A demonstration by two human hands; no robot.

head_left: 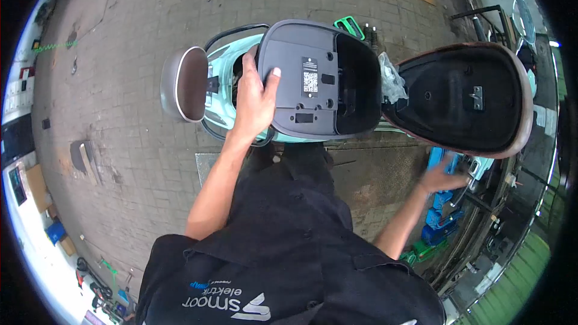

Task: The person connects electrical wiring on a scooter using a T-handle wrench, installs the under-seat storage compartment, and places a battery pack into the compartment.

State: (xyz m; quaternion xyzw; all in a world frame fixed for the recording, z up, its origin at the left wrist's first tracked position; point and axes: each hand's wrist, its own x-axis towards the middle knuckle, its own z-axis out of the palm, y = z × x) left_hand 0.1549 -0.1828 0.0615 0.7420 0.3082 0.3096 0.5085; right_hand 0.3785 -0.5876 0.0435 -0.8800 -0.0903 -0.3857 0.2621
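Note:
My left hand grips the left edge of a dark grey under-seat storage box, its thumb on top and its fingers over the rim. A label with a QR code is on the box, and a deep black compartment takes up its right end. Beneath it shows the mint-green body of a scooter. To the right the scooter seat lies flipped over with its black underside up. My right hand, blurred by motion, is below the seat near blue tools, fingers apart and nothing visible in them.
A clear plastic bag sits between box and seat. Beyond the box lie a green part and black springs. A brown oval pad projects at the left. Blue tools and a metal rack stand at the right.

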